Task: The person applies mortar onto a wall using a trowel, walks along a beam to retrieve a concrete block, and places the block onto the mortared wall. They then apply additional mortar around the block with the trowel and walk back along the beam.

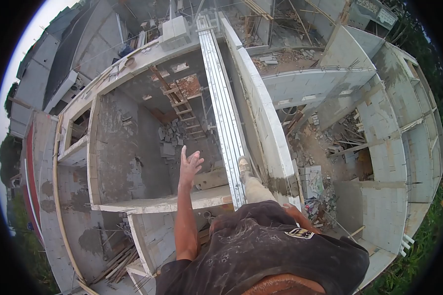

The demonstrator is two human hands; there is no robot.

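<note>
My left hand (190,163) is stretched out in the air, dusty and with nothing in it, its fingers apart. It is above the room on the left, left of the long metal beams (225,113). One shoe (243,166) stands on the beams' near part. My right forearm (305,220) shows at the right of the dark shirt (261,246); the fingers of that hand are hidden or too small to make out, near the top of the pale wall (275,132).
Deep rooms lie below on both sides. A wooden ladder (183,109) leans in the left room, beside rubble (170,137). Pale blocks (174,30) sit on the far wall top. A narrow wall top (167,204) crosses at the near left. Debris (352,137) covers the right-hand floor.
</note>
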